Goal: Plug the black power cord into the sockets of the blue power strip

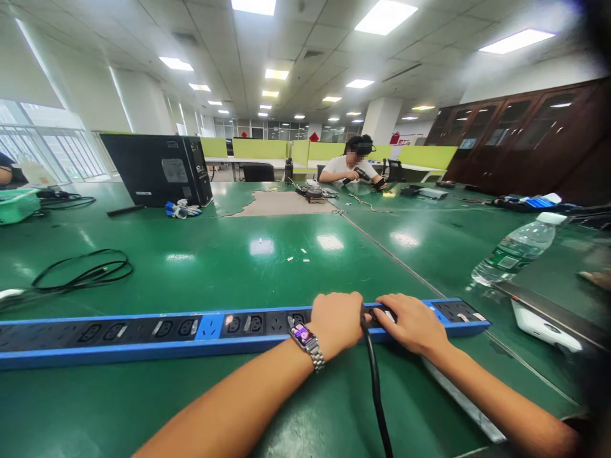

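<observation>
A long blue power strip (210,326) with black socket panels lies across the green table in front of me. My left hand (338,318), with a metal-banded watch (305,340) on its wrist, is closed over the strip around the end of a thick black power cable (375,381). The cable's plug is hidden by my fingers, so I cannot tell how far it sits in a socket. From there the cable hangs down toward me. Close to the right end of the strip, my right hand (414,323) grips it, thumb beside the cable end.
A tilted water bottle (518,251) and a white device (547,327) are at the right. A looped black cable (88,273) lies on the left. Farther back stand a black computer case (157,168) and a person (356,165) working with a handheld tool.
</observation>
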`<state>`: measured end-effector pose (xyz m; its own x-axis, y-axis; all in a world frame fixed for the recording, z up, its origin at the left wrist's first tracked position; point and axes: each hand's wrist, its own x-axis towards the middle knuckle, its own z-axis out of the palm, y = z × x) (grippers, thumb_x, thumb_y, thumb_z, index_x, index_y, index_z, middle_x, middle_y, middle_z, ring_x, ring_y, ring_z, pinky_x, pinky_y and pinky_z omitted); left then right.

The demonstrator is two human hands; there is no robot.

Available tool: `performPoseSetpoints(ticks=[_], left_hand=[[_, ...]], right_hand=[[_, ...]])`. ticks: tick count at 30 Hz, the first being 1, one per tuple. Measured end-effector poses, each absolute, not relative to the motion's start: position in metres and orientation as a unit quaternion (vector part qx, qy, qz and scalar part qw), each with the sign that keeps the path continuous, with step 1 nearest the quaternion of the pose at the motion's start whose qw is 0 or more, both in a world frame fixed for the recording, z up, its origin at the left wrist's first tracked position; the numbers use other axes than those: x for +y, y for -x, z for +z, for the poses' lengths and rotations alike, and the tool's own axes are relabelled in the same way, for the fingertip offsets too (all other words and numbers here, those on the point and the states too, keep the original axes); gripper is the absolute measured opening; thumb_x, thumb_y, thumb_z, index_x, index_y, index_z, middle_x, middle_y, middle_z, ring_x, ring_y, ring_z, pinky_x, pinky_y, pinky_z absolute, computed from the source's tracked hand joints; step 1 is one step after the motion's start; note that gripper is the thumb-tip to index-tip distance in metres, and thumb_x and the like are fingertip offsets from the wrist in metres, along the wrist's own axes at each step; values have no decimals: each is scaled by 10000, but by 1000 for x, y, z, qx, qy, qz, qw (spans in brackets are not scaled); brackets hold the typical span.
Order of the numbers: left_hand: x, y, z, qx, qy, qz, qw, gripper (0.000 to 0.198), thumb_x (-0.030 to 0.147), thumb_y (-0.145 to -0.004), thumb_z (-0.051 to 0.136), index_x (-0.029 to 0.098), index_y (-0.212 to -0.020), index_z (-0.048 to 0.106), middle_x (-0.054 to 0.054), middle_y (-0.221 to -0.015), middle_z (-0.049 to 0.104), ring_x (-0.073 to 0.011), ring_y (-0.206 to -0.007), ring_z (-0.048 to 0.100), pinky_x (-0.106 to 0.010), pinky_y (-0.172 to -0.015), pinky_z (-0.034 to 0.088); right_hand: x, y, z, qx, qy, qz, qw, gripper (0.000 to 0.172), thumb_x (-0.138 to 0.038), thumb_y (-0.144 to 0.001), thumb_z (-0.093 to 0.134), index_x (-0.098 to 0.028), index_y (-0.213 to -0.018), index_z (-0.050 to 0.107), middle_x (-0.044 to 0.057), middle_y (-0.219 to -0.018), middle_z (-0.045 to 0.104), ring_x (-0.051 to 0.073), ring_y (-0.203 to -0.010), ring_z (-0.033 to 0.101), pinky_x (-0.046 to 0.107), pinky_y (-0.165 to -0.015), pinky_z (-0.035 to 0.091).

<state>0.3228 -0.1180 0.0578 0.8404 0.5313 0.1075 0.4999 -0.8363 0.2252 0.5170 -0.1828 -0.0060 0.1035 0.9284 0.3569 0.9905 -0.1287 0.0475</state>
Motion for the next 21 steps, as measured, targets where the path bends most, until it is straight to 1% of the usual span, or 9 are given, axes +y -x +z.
performPoseSetpoints(ticks=[1,3,5,7,10,13,15,18,21], left_hand=[[-118,-324,58,261,-957,86,93,182,328,-937,528,182,-1005,612,-80,-984,725,-252,-943,687,-379,-801,532],[-119,-325,58,250,-960,94,88,150,255,-929,522,182,-1029,606,-87,-1049,709,-246,-995,670,-379,-842,518],[-120,-324,58,244,-961,98,85,161,208,-919,510,176,-1048,600,-95,-1077,696,-240,-992,667,-375,-840,518],[-121,-320,57,240,-962,99,87,166,249,-931,501,180,-1042,603,-87,-1042,701,-236,-947,675,-370,-813,527],[-123,-315,54,236,-961,109,91,200,306,-953,468,187,-1022,613,-84,-1027,707,-246,-1009,654,-387,-867,518],[-127,-318,50,229,-960,125,97,201,229,-944,445,192,-1052,610,-75,-1087,700,-234,-1087,621,-384,-928,493],[-129,-321,47,233,-958,132,107,211,208,-941,434,198,-1068,602,-62,-1092,703,-223,-1059,634,-373,-920,497],[-124,-315,45,250,-951,140,116,211,269,-971,417,204,-1066,595,-56,-1073,712,-228,-1024,652,-375,-907,501],[-112,-296,45,274,-946,125,124,270,421,-984,435,231,-1112,579,-52,-1056,722,-241,-1000,667,-368,-864,515]], right_hand=[[-183,-517,-6,-653,734,-153,103,368,-428,-925,394,-207,-948,688,56,-823,709,218,-797,646,340,-721,437],[-183,-517,-6,-657,731,-151,103,366,-423,-924,398,-201,-958,687,62,-842,712,222,-815,646,346,-738,441],[-183,-517,-6,-660,730,-144,101,369,-422,-928,394,-197,-968,684,66,-857,712,225,-828,644,351,-757,442],[-182,-518,-7,-660,731,-142,98,370,-423,-933,391,-197,-972,681,65,-857,709,222,-827,641,349,-761,439],[-182,-518,-7,-657,733,-149,93,359,-423,-930,401,-199,-965,680,64,-845,705,219,-818,636,341,-751,433],[-182,-518,-8,-658,732,-148,93,361,-416,-931,395,-194,-964,678,68,-865,708,219,-829,635,341,-761,434],[-182,-517,-7,-659,732,-144,97,374,-422,-934,387,-189,-970,677,71,-876,709,221,-838,634,347,-770,437],[-183,-516,-6,-652,738,-144,98,389,-436,-935,381,-189,-963,680,70,-848,704,223,-819,629,351,-755,435],[-183,-514,-5,-648,740,-146,103,386,-434,-932,382,-196,-958,685,65,-836,705,217,-801,625,347,-751,431]])
